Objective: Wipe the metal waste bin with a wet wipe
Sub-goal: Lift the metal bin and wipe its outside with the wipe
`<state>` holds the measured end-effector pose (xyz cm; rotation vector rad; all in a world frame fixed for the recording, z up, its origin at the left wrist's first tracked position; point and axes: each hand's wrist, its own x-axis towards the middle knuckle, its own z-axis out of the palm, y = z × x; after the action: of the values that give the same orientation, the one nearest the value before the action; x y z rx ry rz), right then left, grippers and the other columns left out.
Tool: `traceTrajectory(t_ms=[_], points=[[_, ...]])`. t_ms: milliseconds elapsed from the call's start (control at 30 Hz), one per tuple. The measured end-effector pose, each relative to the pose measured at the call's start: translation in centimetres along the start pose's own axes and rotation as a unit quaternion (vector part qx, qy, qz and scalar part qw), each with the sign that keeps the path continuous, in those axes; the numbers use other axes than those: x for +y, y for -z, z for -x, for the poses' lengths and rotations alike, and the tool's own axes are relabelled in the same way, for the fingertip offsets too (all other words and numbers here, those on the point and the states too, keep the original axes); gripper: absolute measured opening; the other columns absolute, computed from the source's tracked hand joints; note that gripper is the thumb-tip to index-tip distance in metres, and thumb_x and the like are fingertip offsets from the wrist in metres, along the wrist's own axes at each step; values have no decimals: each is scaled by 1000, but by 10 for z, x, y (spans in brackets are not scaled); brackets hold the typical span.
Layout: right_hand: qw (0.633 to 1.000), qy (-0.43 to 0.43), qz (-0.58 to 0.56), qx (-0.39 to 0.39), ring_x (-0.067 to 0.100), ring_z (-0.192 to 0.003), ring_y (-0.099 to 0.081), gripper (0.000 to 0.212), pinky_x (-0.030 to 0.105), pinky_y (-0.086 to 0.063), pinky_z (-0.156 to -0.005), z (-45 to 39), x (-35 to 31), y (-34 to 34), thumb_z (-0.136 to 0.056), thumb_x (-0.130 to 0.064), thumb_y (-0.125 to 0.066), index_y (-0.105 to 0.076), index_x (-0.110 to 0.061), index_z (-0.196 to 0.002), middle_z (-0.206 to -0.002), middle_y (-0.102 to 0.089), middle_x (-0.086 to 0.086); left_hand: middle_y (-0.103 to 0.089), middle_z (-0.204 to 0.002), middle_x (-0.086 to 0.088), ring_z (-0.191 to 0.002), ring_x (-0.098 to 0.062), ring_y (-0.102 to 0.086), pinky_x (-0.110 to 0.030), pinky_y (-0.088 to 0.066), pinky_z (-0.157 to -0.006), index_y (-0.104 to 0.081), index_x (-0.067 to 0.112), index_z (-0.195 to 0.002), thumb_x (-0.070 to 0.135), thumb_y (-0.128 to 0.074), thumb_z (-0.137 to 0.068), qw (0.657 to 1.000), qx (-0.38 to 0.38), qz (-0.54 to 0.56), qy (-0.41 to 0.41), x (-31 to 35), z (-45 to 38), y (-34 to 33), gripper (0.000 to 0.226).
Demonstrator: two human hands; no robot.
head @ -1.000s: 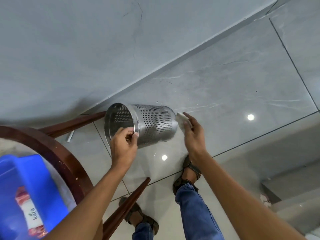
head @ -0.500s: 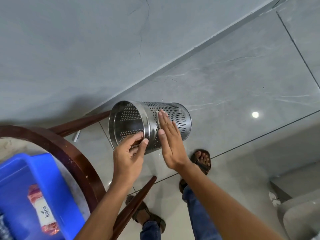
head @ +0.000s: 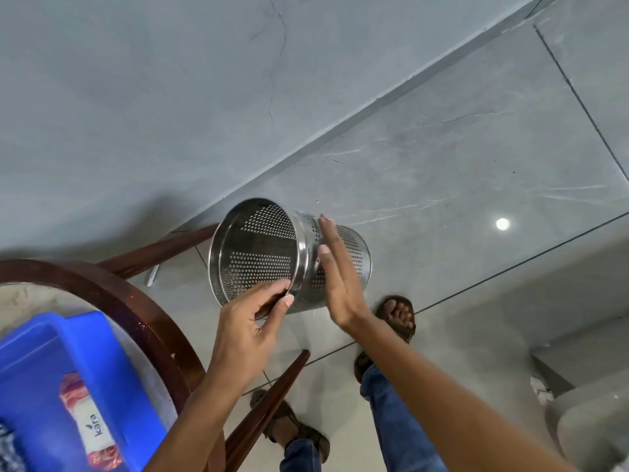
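Note:
The perforated metal waste bin point(head: 355, 253) is held off the floor, tipped on its side with its open mouth facing me and to the left. My left hand point(head: 248, 332) pinches the lower rim, thumb outside and fingers inside. My right hand point(head: 337, 281) lies flat on the outer wall just behind the rim band, fingers straight and pointing up. The wet wipe is hidden under that palm.
A round table with a dark wooden rim point(head: 136, 301) is at lower left, its legs point(head: 269, 403) slanting under the bin. On it sits a blue tub point(head: 51, 352) holding a pack of wipes point(head: 92, 424). My sandalled feet point(head: 398, 315) stand on grey tiles near the wall.
My right hand moved from the bin's base end up the side wall towards the rim. The bin's mouth turned further towards me while my left hand kept its hold on the rim.

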<state>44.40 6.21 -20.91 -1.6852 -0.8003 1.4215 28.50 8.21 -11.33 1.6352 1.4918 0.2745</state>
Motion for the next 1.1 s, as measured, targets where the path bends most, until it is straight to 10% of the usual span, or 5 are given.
traceTrajectory(t_ms=[233, 467, 633, 1000, 1100], points=[[987, 158, 24, -32, 6, -172, -15, 55, 40, -7, -141, -2, -20, -14, -120, -28, -27, -30, -25, -175, -183, -26, -14, -79, -112, 13, -113, -3, -75, -11, -59, -97, -77, 9, -128, 0, -72, -97, 1000, 24, 7, 1, -4, 3, 23, 33], [996, -77, 27, 41, 21, -167, -34, 68, 58, -20, -138, -39, 13, 15, -116, -58, -15, -43, -26, -169, -177, -43, 0, -78, -108, 8, -108, -3, -75, -8, -58, -94, -77, 7, -124, 3, -75, -93, 997, 48, -13, -54, 11, 12, 31, 31], [963, -224, -107, 104, 27, -155, -51, 55, 41, -36, -131, -49, 45, 34, -118, -46, -37, -57, -15, -159, -163, -59, 5, -79, -108, 10, -107, -9, -78, -13, -60, -94, -78, 12, -123, 3, -79, -94, 997, 4, -23, -75, 16, 22, 34, 30], [984, -112, -67, 119, 23, -147, -57, 55, 54, -39, -130, -23, 52, 28, -105, -40, -44, -67, -18, -150, -155, -67, 3, -71, -73, 10, -58, -3, -64, -11, -51, -55, -70, 31, -86, 44, -68, -101, 989, -122, 79, 15, 48, -3, 33, 20], [984, -124, -71, 106, 23, -160, -42, 62, 57, -28, -135, -13, 50, 27, -105, -44, -41, -57, -21, -160, -168, -54, 3, -65, -70, -1, -51, -25, -56, -44, -53, -45, -67, 33, -89, 51, -60, -105, 995, -87, 36, 20, 44, 2, 30, 25]])
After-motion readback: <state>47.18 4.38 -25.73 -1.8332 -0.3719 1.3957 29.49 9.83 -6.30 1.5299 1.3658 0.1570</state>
